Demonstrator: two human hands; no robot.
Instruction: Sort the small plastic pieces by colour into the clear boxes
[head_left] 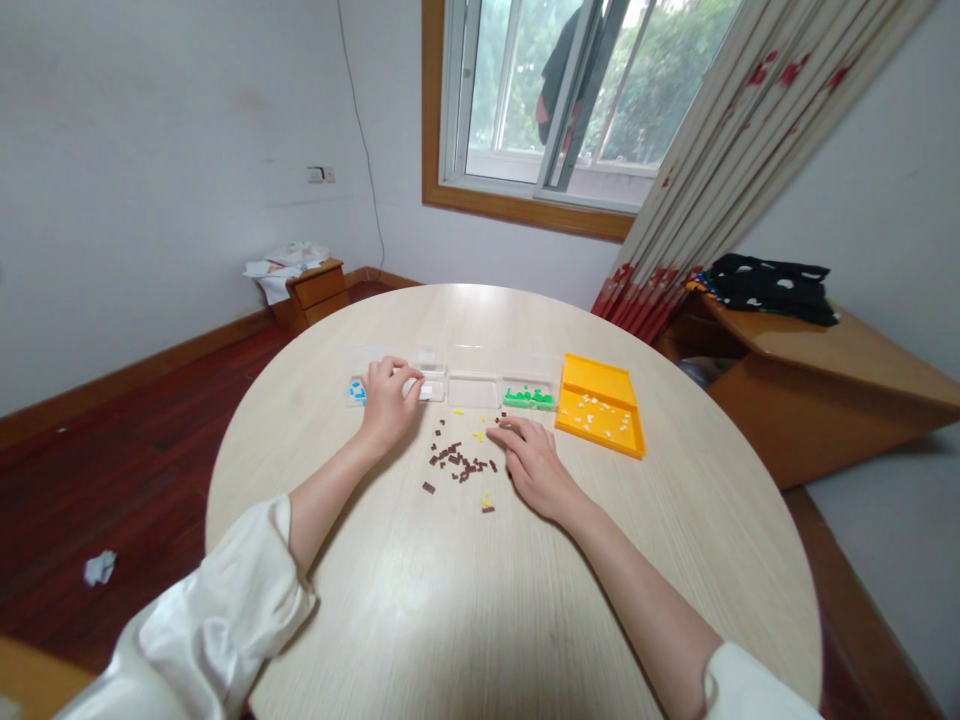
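Observation:
My left hand [388, 402] is over the clear boxes at the left, its thumb and fingers drawn together in a pinch. Whatever it holds, if anything, is too small to make out. Beside it, one clear box [433, 388] has a whitish piece in it, and blue pieces [358, 391] show in the box partly behind the hand. My right hand [536, 468] rests low over the table with fingers stretched out, the fingertips close to small yellow pieces [478, 436]. Between both hands lies a loose scatter of small dark brown building bricks [457, 460].
A clear box [474, 391] stands mid-row, with a box of green pieces [528, 397] to its right. Further right, an open yellow case [600, 378] holds white pieces. All stand on a round table [420, 600]. A wooden cabinet [847, 370] is beyond the table at right.

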